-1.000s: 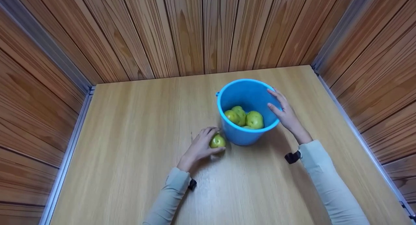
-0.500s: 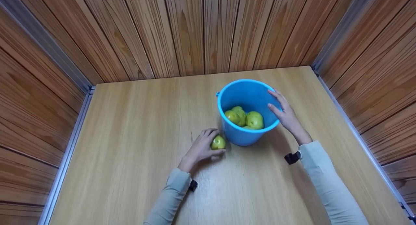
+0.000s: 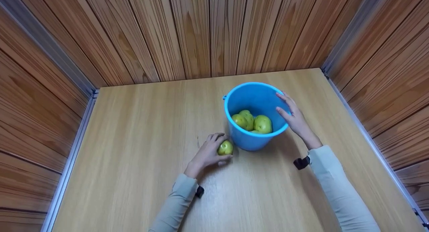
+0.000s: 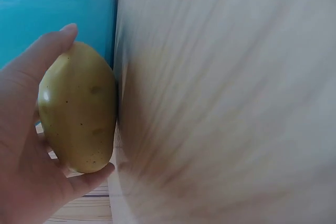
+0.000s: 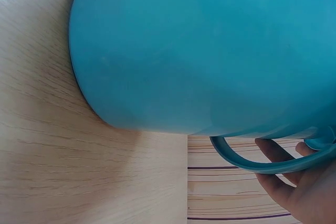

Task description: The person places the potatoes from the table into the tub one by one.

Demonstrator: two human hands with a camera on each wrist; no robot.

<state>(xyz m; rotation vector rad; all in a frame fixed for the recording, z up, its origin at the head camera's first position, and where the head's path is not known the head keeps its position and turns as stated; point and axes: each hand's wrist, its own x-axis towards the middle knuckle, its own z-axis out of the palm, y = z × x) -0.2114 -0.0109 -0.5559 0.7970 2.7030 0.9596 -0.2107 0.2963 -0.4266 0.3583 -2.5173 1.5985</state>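
My left hand (image 3: 207,154) holds a yellow-green potato (image 3: 225,147) low over the table, just left of the blue bucket (image 3: 249,141). In the left wrist view, the fingers and thumb curl round the ends of this potato (image 4: 79,108), whose skin shows small dark specks. The bucket stands upright with several potatoes (image 3: 262,124) at its bottom. My right hand (image 3: 296,121) grips the bucket's right rim, with thumb and a fingertip over the inside. In the right wrist view, the fingers of that hand (image 5: 310,195) pass behind the bucket's blue handle (image 5: 252,167).
The pale wooden table (image 3: 134,141) reaches out to the left and in front of the bucket. Wood-plank walls (image 3: 194,34) enclose the back and sides, with metal rails (image 3: 70,151) along the side edges. A small black device (image 3: 301,162) is on each wrist.
The left hand and its potato have shifted very slightly toward the near side. The right hand and the bucket stay practically where they were.
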